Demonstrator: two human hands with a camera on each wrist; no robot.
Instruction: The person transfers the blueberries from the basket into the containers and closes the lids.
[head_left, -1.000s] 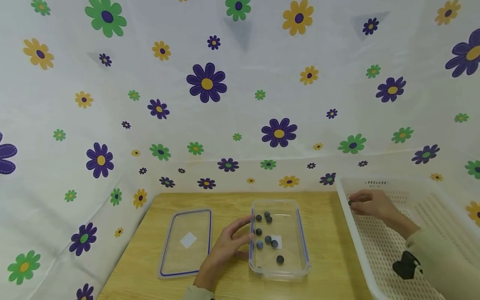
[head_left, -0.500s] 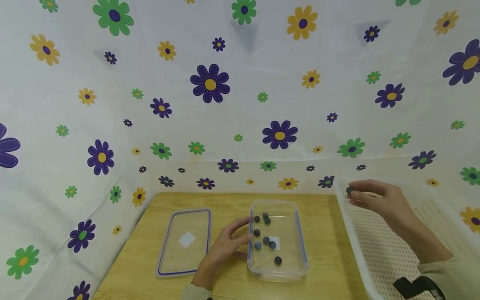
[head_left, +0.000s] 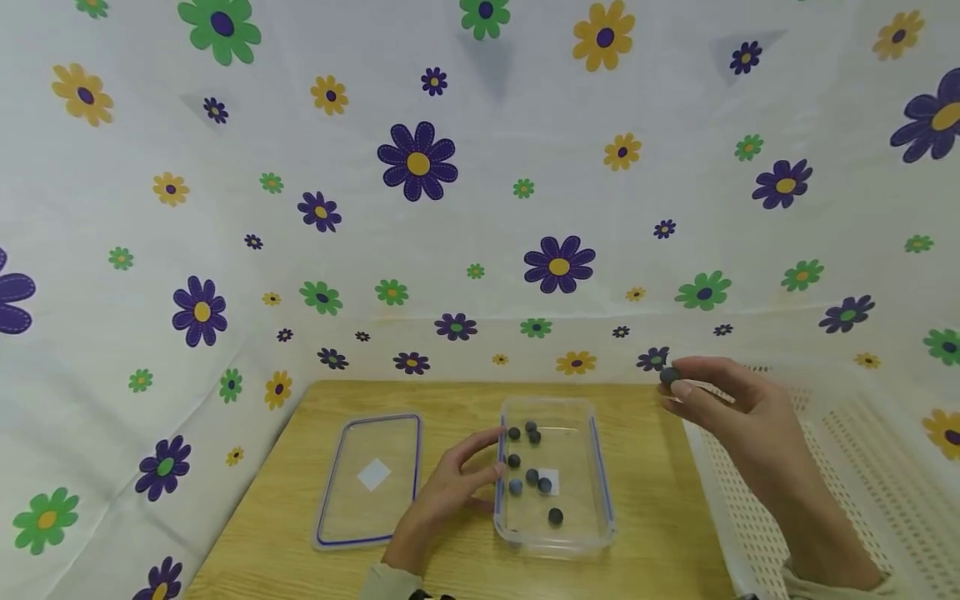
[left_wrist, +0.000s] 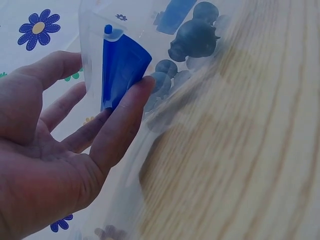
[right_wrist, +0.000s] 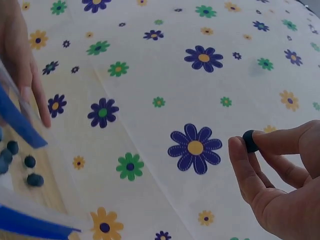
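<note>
My right hand [head_left: 750,417] pinches a dark blueberry [head_left: 669,376] between thumb and fingertips, raised near the basket's left rim. The same blueberry [right_wrist: 251,141] shows at the fingertips in the right wrist view. A clear plastic container [head_left: 577,542] with blue side latches stands on the table, with several blueberries [head_left: 556,517] loose inside, mostly along its left half. Against the container's left side rests my left hand [head_left: 450,483], fingers spread along the outer wall. In the left wrist view, the thumb touches a blue latch [left_wrist: 125,70].
A clear lid [head_left: 352,508] with a blue seal and white label lies left of the container on the wooden table [head_left: 645,492]. At right stands a white perforated basket [head_left: 723,500]. A flower-patterned sheet [head_left: 480,208] hangs behind and at the left.
My right hand has lifted the blueberry out of the basket and moved it left, to the basket's left rim. The left hand stays at the container.
</note>
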